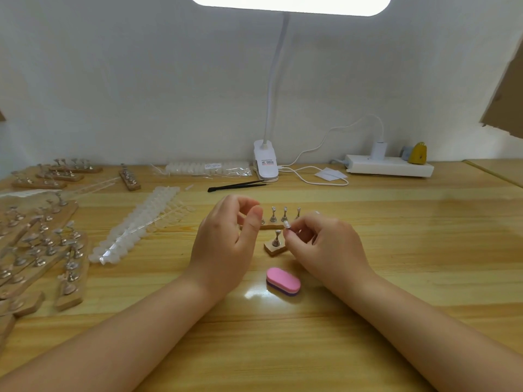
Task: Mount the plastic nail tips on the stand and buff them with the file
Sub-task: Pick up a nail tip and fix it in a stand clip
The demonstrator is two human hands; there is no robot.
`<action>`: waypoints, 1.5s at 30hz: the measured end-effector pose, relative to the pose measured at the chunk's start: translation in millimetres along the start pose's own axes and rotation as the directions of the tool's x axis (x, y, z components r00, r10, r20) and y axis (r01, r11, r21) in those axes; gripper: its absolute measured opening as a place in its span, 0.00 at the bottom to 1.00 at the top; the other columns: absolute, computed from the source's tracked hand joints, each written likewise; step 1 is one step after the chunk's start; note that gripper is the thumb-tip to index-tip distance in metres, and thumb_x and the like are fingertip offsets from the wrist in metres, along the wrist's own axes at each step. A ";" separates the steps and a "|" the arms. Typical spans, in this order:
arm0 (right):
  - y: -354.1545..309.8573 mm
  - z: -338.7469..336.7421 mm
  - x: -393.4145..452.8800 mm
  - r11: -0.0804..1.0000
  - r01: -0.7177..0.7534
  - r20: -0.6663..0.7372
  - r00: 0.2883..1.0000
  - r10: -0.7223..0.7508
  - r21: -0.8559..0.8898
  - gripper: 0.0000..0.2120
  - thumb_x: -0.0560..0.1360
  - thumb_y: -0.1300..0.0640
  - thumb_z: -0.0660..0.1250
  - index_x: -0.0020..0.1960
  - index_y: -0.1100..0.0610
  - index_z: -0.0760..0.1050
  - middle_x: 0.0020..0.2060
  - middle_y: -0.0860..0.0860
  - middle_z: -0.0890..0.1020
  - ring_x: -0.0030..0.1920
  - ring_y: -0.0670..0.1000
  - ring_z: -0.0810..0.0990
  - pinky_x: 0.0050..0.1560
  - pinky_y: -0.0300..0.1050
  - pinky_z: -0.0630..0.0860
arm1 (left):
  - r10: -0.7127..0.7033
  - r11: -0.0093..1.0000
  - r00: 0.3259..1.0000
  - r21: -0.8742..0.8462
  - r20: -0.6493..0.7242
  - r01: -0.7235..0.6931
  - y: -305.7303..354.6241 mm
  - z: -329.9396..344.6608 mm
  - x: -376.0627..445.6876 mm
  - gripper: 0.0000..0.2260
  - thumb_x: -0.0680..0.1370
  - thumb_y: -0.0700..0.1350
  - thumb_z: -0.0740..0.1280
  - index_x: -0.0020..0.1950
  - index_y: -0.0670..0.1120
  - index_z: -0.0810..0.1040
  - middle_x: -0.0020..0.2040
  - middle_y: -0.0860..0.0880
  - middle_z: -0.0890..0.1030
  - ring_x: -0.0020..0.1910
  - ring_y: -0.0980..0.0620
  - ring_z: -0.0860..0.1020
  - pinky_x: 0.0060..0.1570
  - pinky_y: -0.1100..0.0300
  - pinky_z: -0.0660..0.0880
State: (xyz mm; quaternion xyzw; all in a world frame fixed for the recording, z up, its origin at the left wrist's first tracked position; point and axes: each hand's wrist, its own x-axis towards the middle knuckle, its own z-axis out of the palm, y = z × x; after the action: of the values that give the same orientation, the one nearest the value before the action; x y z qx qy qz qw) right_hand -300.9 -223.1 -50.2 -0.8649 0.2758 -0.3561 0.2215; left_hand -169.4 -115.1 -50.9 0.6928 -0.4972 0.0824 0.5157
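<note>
We are early on — our right hand (317, 239) pinches one clear plastic nail tip (286, 224) above the small wooden stand's bare metal peg (276, 239); our left hand (226, 239) hangs loosely curled, holding nothing, and the pink oval buffing file (283, 280) lies untouched.

Landmark: small stand (275, 247), on counter (396, 250). Behind it: long stand (278, 222). Before it: file (283, 280). Left: nail tip strips (135, 227). Far behind: tweezers (236, 186), lamp clamp (265, 159).

head cam | looks forward-down | close over wooden table (396, 250)
</note>
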 end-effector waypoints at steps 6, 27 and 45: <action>2.5 -0.8 4.5 0.977 -0.058 0.100 0.992 0.080 -0.207 0.10 0.76 0.45 0.65 0.50 0.46 0.84 0.37 0.44 0.83 0.41 0.48 0.78 0.35 0.41 0.68 | -0.033 0.999 0.999 0.014 -0.012 0.034 0.5 1.0 -0.2 0.11 0.78 0.57 0.56 0.51 0.54 0.73 0.46 0.60 0.75 0.49 0.63 0.73 0.47 0.62 0.71; -1.1 -8.2 -2.8 0.963 0.166 0.279 0.955 -0.103 -0.214 0.09 0.77 0.47 0.61 0.48 0.46 0.79 0.28 0.42 0.74 0.31 0.42 0.71 0.29 0.35 0.62 | -0.414 0.517 0.881 0.856 0.227 0.022 -12.8 -29.8 32.7 0.18 0.76 0.62 0.62 0.42 0.49 0.76 0.46 0.50 0.74 0.48 0.47 0.73 0.46 0.55 0.69; -4.4 -9.5 0.6 0.831 -0.215 0.298 0.952 0.062 0.513 0.08 0.77 0.52 0.68 0.46 0.57 0.81 0.22 0.45 0.75 0.24 0.39 0.70 0.28 0.28 0.66 | -0.218 0.922 0.901 -0.222 0.375 0.316 19.3 -14.1 11.6 0.08 0.74 0.34 0.67 0.47 0.47 0.79 0.38 0.51 0.77 0.35 0.60 0.74 0.39 0.65 0.73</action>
State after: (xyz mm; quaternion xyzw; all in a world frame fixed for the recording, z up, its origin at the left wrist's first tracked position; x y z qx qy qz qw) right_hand -306.1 -221.9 -41.2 -0.7849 0.1943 -0.2813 0.5168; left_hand -173.0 -110.3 -25.0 0.6794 -0.4853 -0.1823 0.5194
